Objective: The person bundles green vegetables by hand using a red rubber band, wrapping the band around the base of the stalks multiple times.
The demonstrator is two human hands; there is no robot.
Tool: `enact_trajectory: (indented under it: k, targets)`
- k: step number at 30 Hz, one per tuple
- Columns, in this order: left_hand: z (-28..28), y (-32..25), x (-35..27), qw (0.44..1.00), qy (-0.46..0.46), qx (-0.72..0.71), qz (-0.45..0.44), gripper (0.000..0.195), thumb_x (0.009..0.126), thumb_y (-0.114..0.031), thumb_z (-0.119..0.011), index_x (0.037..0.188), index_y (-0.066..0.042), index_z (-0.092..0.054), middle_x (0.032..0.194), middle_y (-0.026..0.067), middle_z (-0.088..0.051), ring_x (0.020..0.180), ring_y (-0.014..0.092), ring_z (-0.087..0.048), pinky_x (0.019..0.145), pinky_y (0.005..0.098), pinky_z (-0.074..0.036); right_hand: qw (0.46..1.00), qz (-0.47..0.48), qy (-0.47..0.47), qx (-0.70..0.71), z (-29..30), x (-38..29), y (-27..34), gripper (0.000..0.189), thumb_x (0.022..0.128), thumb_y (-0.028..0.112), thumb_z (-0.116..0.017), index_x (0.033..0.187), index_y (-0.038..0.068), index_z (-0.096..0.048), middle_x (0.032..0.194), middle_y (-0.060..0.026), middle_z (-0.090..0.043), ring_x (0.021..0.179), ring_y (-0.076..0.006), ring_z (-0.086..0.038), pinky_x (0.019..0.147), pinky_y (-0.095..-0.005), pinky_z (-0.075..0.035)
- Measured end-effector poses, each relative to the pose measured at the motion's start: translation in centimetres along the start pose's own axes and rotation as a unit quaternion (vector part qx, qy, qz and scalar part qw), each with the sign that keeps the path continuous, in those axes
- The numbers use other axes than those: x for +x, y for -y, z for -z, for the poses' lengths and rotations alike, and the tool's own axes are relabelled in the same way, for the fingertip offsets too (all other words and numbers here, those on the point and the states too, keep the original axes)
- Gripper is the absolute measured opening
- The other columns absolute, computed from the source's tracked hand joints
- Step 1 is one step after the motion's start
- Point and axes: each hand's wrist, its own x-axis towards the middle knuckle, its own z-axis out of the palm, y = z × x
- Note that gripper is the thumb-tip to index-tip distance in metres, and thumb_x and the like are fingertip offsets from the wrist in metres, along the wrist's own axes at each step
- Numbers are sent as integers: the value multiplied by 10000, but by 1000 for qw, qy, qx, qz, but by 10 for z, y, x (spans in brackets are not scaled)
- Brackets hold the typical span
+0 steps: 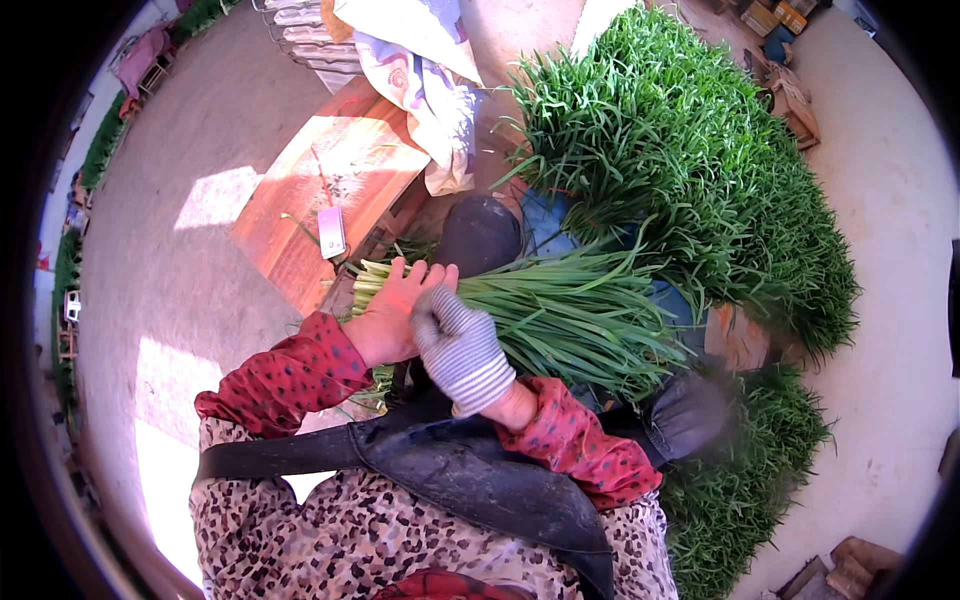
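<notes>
A thick bundle of garlic chives or similar long green leaves [570, 315] lies across my lap, its pale cut ends [367, 281] to the left. Pressed over the stems near those ends is my bare left hand [397, 307], its fingers reaching across to the far side. My right hand [457, 341], in a grey-and-white striped glove, is curled against the bundle just beside the left fingers. What the gloved fingertips hold, if anything, is hidden.
A large heap of the same greens [697, 172] stands at the right, with another pile [742, 480] below it. Left of my knee, a low wooden board [300, 225] bears a pink-and-white box-like object [331, 232]. White printed sacks [420, 82] lie beyond it.
</notes>
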Motion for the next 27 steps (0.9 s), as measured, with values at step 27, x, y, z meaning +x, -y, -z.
enact_trajectory:
  k: [27]
  targets:
    - [-29, 30, 34, 328, 193, -924, 29, 799, 783, -467, -698, 1375, 22, -478, 1256, 166, -614, 1086, 250, -633, 980, 380, -498, 947, -189, 114, 235, 141, -43, -71, 671, 883, 186, -726, 1417, -34, -385, 1303, -135, -578, 1130, -217, -587, 959, -338, -485]
